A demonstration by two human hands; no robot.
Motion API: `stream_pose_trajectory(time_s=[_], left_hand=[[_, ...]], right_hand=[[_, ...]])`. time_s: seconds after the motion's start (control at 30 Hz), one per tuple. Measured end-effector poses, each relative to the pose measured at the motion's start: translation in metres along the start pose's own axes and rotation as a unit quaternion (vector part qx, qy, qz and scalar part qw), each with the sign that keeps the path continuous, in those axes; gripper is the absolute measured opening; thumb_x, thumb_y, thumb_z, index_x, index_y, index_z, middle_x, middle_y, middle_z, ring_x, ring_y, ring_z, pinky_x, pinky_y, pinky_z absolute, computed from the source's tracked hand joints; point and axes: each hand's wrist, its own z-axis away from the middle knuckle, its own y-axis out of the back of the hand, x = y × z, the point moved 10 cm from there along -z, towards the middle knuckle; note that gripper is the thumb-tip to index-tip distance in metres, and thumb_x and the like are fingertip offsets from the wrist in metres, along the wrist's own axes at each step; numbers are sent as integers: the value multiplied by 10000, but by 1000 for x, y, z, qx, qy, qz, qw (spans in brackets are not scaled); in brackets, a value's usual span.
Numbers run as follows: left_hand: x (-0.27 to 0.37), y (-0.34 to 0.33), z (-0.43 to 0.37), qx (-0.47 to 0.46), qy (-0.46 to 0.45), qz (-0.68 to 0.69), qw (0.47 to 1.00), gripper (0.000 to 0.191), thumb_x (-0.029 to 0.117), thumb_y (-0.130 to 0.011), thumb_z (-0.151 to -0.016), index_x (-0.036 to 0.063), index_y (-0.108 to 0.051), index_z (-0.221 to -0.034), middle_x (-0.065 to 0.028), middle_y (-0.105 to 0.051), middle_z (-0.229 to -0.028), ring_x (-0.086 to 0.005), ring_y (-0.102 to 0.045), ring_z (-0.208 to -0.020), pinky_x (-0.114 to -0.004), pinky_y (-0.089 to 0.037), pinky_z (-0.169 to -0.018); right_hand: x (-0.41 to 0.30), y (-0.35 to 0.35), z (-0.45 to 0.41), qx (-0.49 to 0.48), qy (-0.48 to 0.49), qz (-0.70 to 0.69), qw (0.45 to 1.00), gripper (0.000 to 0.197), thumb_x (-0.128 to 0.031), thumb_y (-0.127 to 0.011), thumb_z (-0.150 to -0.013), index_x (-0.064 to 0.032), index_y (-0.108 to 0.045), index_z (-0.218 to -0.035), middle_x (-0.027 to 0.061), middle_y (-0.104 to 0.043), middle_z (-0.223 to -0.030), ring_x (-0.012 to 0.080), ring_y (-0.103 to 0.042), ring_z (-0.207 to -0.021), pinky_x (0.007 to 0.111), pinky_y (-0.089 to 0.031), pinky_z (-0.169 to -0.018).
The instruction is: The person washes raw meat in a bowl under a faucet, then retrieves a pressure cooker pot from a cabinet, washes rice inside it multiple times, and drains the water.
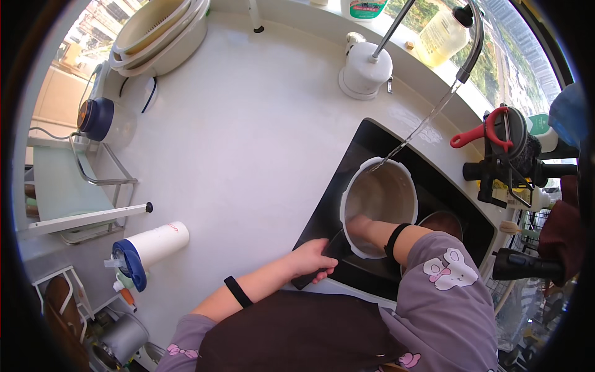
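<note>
A pressure cooker pot [393, 195] with a notched light rim is tilted inside the black sink [365, 139]. My left hand [312, 259] is closed around its black handle [338, 247] at the sink's near left edge. Inside the pot is my right hand [360, 228], blurred against the lower inner wall; its fingers are hard to make out, and whether they hold anything does not show. Water [420, 125] runs from the curved metal faucet [475, 53] into the pot near its upper rim. Behind my right forearm, a round vessel [442, 222] in the sink is partly hidden.
Right of the sink, a red peeler [474, 135] hangs on a black rack [488, 174]. A white faucet base [365, 69] stands behind the sink. On the left are a white bottle with a blue lid [158, 242], a clear jar [118, 123] and stacked basins [162, 51].
</note>
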Motion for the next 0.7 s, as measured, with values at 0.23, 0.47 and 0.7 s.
stream_pose_trajectory(time_s=[0.23,0.47,0.7], left_hand=[[1,4,0,17,-3,-21,1000,179,18,-572,-847,16,-427,-952,-97,-543,-699,-137,-505,-467,-277,-420,-397],[3,7,0,13,-18,-5,1000,196,20,-575,-834,-7,-418,-948,-112,-548,-703,-155,-509,-451,-292,-412,-386],[-1,4,-4,3,5,-6,1000,222,-5,-578,-831,23,-402,-963,-112,-541,-704,-148,-499,-459,-288,-410,-403]], right_hand=[[-45,96,10,126,-11,-424,897,311,-241,-502,-869,-78,-636,-1098,163,-648,-1041,282,-627,-986,381,-504,-814],[5,142,38,179,-17,68,981,277,-183,-533,-841,-102,-639,-1083,151,-667,-976,280,-644,-942,372,-522,-772],[68,100,-41,98,-80,113,986,288,-193,-514,-841,-97,-669,-1064,139,-629,-1109,293,-597,-1047,399,-483,-860]])
